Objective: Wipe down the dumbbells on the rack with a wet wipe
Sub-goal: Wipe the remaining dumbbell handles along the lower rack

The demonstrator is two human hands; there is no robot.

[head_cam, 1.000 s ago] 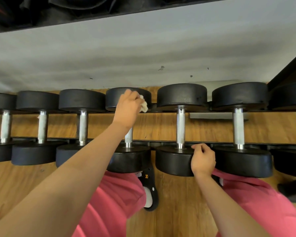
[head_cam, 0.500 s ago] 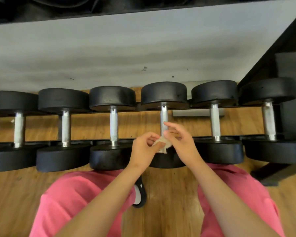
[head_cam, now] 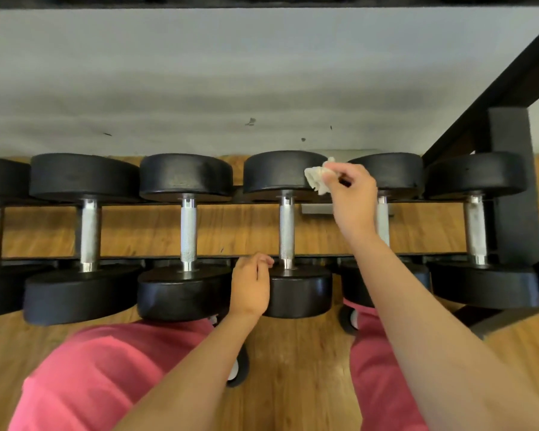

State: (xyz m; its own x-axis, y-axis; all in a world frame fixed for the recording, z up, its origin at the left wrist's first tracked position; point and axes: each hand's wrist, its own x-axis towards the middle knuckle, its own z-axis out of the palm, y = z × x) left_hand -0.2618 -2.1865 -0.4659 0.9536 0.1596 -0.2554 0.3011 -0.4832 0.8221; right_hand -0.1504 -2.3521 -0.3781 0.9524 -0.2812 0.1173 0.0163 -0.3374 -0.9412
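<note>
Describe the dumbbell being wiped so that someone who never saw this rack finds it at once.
From the black post at the row's right end, count leftward: it is the third dumbbell. Only it has the right hand pressing a wet wipe on its far head and the left hand holding its near head.

Bare forearms (head_cam: 184, 368), coral-pink trousers (head_cam: 91, 384) — black shoes (head_cam: 245, 363) with white soles.
</note>
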